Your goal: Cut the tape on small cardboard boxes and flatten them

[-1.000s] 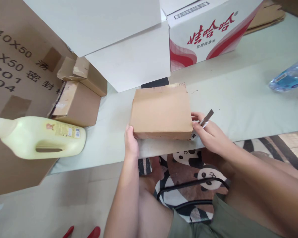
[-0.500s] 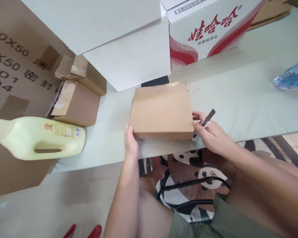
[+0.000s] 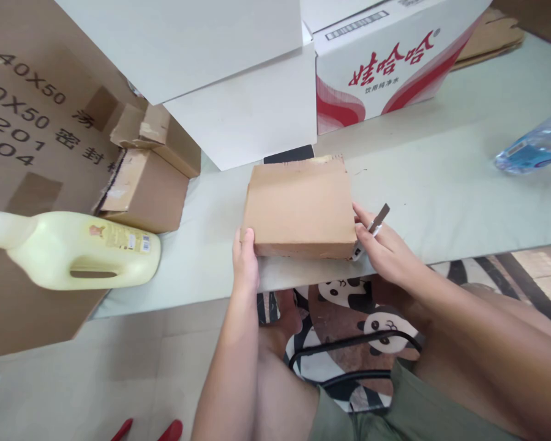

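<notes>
A small brown cardboard box (image 3: 298, 203) lies flat near the table's front edge, its far edge torn and rough. My left hand (image 3: 246, 262) grips its front left corner, thumb on top and the other fingers mostly hidden down the side. At the right side, my right hand (image 3: 388, 246) holds a utility knife (image 3: 379, 219) between thumb and fingers. The knife's grey blade points up and away from the box, and its pale handle end shows below the thumb. The right fingertips touch or nearly touch the box's right side.
White cartons (image 3: 257, 110) and a red-printed carton (image 3: 376, 79) stand behind the box, with a dark flat object (image 3: 288, 154) before them. Left are small cardboard boxes (image 3: 149, 190), a yellow jug (image 3: 92, 254) and a large carton (image 3: 32, 141). A plastic bottle (image 3: 532, 147) lies right.
The camera view has shifted slightly. Both hands keep their places at the box, and the right index finger looks a little straighter along its side.
</notes>
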Tool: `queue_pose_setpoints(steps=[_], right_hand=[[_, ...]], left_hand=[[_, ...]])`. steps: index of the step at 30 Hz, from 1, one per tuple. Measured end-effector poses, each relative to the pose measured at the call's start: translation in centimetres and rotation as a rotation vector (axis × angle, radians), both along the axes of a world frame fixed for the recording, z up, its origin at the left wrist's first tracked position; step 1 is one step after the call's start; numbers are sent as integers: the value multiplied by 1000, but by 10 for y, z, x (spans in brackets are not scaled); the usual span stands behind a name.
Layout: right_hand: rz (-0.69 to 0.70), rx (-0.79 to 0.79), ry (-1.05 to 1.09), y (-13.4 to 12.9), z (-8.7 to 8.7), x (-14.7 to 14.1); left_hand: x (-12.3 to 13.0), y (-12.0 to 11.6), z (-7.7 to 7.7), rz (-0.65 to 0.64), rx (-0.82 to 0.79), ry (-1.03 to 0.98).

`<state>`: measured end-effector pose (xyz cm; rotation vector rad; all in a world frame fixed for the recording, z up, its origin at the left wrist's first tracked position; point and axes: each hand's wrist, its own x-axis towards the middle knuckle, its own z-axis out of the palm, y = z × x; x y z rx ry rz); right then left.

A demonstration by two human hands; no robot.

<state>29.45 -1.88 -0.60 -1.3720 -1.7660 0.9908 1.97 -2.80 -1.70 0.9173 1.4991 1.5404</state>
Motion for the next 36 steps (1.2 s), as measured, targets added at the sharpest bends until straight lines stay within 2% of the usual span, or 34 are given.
queue_pose_setpoints(steps=[4, 8, 11, 14, 16, 20, 27, 32, 36], right_hand=[[39, -30, 28, 0, -2, -2], [51, -48, 55, 2, -3, -3], [58, -60, 57, 3, -2, -3], [124, -126, 82, 1, 0, -5], [209, -143, 103, -1, 1, -8], [338, -55, 194, -6, 0, -16], [390, 65, 240, -12, -6, -19], [396, 158, 195, -14, -3, -15], [408, 204, 268, -17, 0, -15]], left_hand=[[1, 2, 6, 84, -8, -57], [-2, 4, 12, 101, -2, -131], [-10, 7, 15, 150, -23, -228], [-21, 9, 16, 186, -75, -333], [-27, 8, 17, 145, -94, -375], [-22, 4, 19, 41, -145, -393], [3, 1, 12, -117, -272, -316], [4, -2, 14, -212, -230, -377], [0, -12, 11, -288, -184, -410]])
